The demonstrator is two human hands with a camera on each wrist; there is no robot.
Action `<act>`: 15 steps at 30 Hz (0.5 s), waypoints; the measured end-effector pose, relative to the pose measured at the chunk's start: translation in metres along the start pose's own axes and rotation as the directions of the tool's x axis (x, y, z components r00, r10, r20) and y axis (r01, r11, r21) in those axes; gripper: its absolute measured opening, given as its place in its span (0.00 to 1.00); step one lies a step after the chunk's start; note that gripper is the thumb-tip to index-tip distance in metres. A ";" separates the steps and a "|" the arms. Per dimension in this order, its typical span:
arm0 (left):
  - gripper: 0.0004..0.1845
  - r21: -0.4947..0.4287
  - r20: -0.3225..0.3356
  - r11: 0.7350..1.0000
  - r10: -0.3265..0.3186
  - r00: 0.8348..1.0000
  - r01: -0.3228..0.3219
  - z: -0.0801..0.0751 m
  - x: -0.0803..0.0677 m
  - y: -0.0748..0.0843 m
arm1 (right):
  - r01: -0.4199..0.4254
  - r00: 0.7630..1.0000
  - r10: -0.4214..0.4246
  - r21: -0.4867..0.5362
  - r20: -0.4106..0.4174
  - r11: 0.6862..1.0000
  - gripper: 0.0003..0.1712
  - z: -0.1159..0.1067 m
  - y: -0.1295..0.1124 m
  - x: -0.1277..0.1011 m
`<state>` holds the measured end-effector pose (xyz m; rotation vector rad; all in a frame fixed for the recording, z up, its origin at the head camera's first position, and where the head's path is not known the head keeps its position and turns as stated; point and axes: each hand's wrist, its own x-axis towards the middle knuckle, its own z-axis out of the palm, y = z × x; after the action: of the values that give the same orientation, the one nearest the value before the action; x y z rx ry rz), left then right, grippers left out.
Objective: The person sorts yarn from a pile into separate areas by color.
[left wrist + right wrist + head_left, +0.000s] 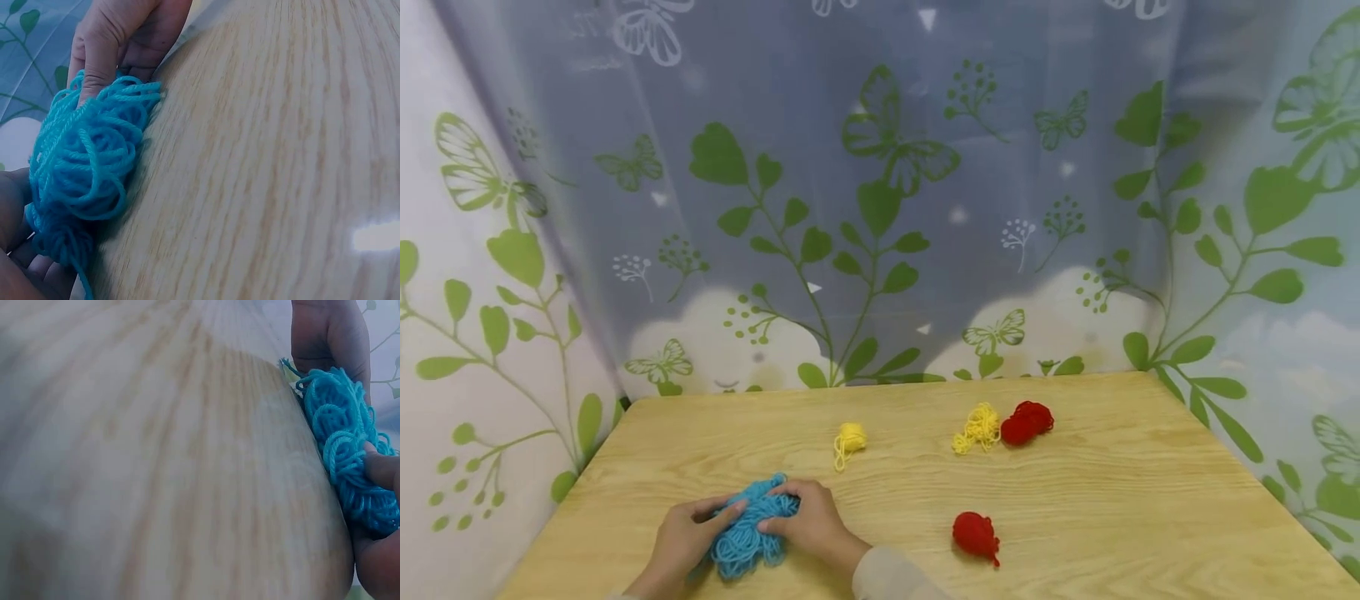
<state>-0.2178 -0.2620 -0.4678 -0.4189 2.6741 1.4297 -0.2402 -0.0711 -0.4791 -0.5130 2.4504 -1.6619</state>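
Note:
A loose bundle of blue yarn [751, 533] lies on the wooden table [1112, 508] near its front left. My left hand [700, 525] cups it from the left with curled fingers. My right hand [797, 518] grips it from the right, fingers over the top. In the left wrist view the blue yarn [81, 162] fills the left side, with the right hand's fingers [100, 56] pressing into it from above. In the right wrist view the blue yarn [350, 437] sits between the left hand [328, 334] and my right thumb [381, 469].
A small yellow yarn ball [850, 437] lies behind the hands. Farther right are a yellow tangle [977, 427] touching a red yarn clump [1027, 422]. Another red ball [975, 534] sits at front centre-right. A leaf-patterned curtain [880, 208] surrounds the table.

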 end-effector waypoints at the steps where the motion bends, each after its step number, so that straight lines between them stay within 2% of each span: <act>1: 0.40 0.005 -0.006 1.000 0.002 1.000 -0.002 -0.001 -0.001 -0.001 | 0.003 1.000 -0.003 0.001 0.004 1.000 0.17 0.001 -0.001 0.000; 5: 0.41 0.011 -0.026 1.000 0.008 1.000 -0.008 -0.002 -0.001 -0.002 | -0.002 1.000 0.002 0.015 0.007 1.000 0.17 0.001 -0.002 -0.001; 15: 0.42 0.003 -0.022 1.000 0.003 1.000 -0.003 0.000 -0.002 -0.002 | -0.019 1.000 0.020 -0.010 0.018 1.000 0.19 0.000 0.000 -0.001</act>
<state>-0.2154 -0.2632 -0.4692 -0.4324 2.6952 1.4296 -0.2390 -0.0713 -0.4790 -0.5013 2.4444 -1.6314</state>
